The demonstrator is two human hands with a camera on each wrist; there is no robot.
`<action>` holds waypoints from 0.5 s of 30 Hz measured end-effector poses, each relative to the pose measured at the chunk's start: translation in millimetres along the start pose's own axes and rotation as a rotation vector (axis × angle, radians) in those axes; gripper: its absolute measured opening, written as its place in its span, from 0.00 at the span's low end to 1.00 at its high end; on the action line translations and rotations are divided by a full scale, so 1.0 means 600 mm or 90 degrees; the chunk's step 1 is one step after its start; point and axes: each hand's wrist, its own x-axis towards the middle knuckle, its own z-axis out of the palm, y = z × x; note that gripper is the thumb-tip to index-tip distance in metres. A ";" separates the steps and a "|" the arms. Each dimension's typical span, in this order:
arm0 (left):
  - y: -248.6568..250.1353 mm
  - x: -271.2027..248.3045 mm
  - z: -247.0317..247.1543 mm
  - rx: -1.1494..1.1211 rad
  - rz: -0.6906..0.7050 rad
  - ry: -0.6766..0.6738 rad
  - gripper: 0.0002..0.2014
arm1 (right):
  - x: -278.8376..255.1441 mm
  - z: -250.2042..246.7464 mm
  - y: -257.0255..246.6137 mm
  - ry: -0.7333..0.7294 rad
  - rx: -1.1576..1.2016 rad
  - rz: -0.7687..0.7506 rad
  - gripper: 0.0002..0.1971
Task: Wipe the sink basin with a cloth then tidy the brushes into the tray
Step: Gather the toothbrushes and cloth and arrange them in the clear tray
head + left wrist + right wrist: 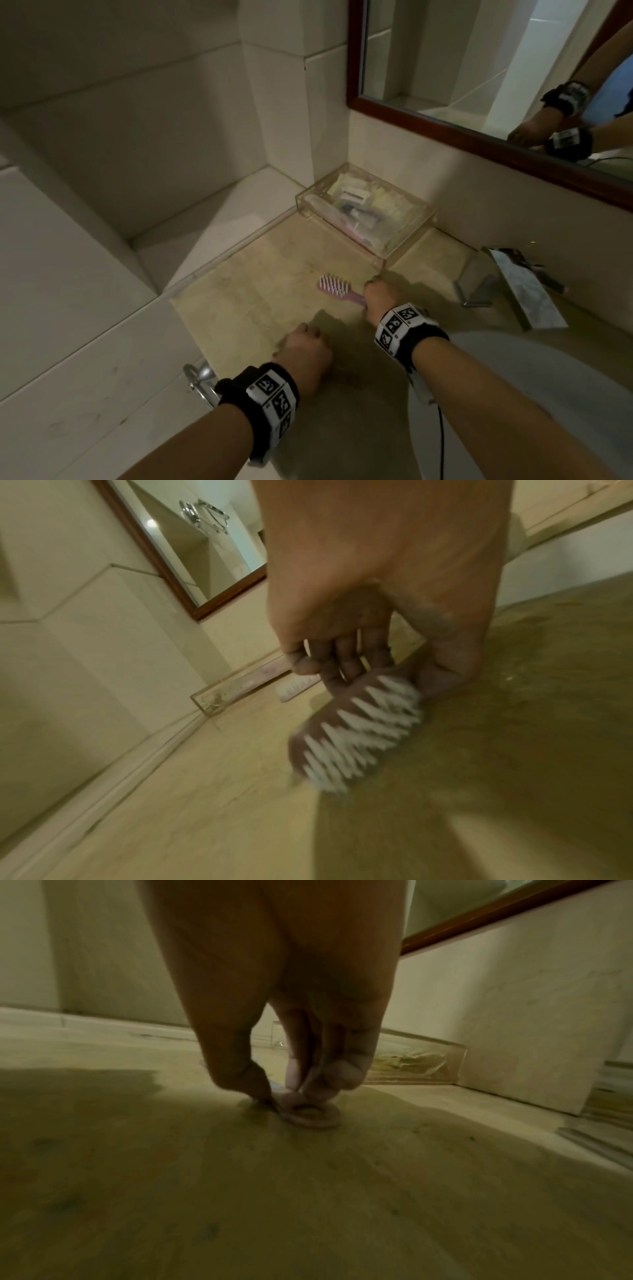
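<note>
A pink brush [331, 286] with pale bristles lies on the beige counter [260, 308], just in front of a clear plastic tray [407, 240]. My right hand [371, 291] pinches its handle; the right wrist view shows thumb and fingers [329, 1074] on the ringed handle end [313, 1114], which touches the counter. My left hand [301, 342] is curled low over the counter nearer me. In the left wrist view it grips a second brush [356, 739] with white bristles, hidden under the hand in the head view. The tray [219, 702] holds several small packets.
The grey sink basin [548, 383] lies at the lower right, with a chrome fixture [507, 284] behind it. A wood-framed mirror [479, 130] hangs over the counter. Tiled walls close off the left and back. A chrome ring [202, 377] is on the left wall.
</note>
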 end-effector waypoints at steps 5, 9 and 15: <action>-0.017 -0.014 -0.016 -0.049 0.000 0.035 0.13 | -0.033 -0.006 0.006 -0.039 -0.013 0.016 0.17; -0.034 -0.031 -0.037 -0.068 -0.028 0.062 0.13 | -0.082 -0.019 0.023 -0.005 0.031 0.023 0.07; -0.035 -0.089 -0.068 -0.150 -0.066 0.189 0.18 | -0.185 -0.099 0.027 0.045 -0.007 0.022 0.15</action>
